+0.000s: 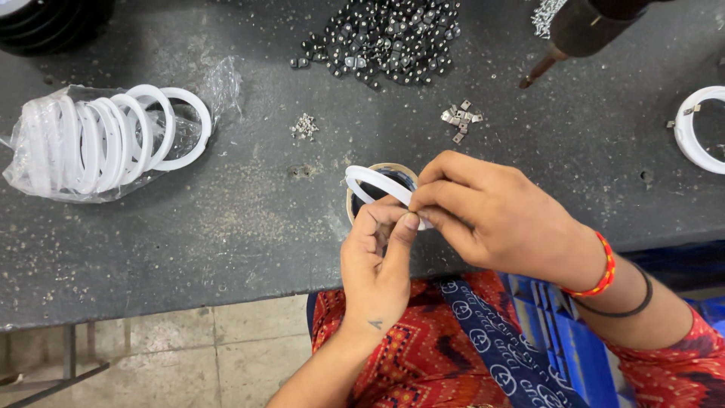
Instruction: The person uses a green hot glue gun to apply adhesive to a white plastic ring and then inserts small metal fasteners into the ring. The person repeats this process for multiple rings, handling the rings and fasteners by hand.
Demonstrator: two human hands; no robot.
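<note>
While the dark worktable (226, 227) takes up most of the view, the work sits at its near edge, just above the person's patterned red clothing (423, 355). At the far left lies a clear plastic bag of white rings (98, 143), with a heap of small black parts (385, 38) at the top centre, a dark tool (581, 30) to its right and 1 more white ring on the right edge (695, 128). Nearer in, 2 small piles of metal bits (461, 117) and tiny screws (304, 127) lie apart from the hands.

Both hands meet on 1 white ring (370, 181), held tilted over a tan-rimmed round fixture (351, 208). The right hand (498, 219) covers the ring's right end, thumb and fingers closed on it. The left hand (377, 264) comes up from below, thumb and forefinger pinched at the same spot; whether they hold a small part there I cannot tell. The ring's free arc runs up and left of the fingers, so both hands are equally close.
</note>
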